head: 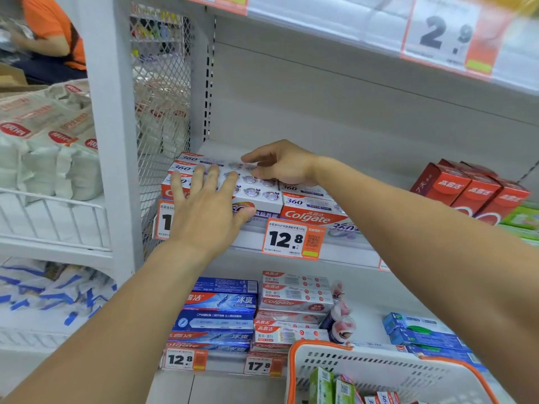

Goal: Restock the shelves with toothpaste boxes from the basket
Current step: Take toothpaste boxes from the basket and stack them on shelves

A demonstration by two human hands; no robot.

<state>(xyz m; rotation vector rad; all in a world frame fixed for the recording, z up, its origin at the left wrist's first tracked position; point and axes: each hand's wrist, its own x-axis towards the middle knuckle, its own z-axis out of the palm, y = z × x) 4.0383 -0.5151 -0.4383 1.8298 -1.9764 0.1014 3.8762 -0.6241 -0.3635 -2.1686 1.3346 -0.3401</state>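
Two bare arms reach to a store shelf [306, 246]. White Colgate 360 toothpaste boxes [259, 188] lie flat in a stack at the shelf's left end, long axes running left to right along the shelf edge, printed fronts facing outward. The left hand [204, 205] rests flat on the stack, fingers spread. The right hand [280, 164] rests on the rear boxes, fingers loosely curled, gripping nothing. A white basket [388, 365] with an orange rim sits at lower right, holding more boxes.
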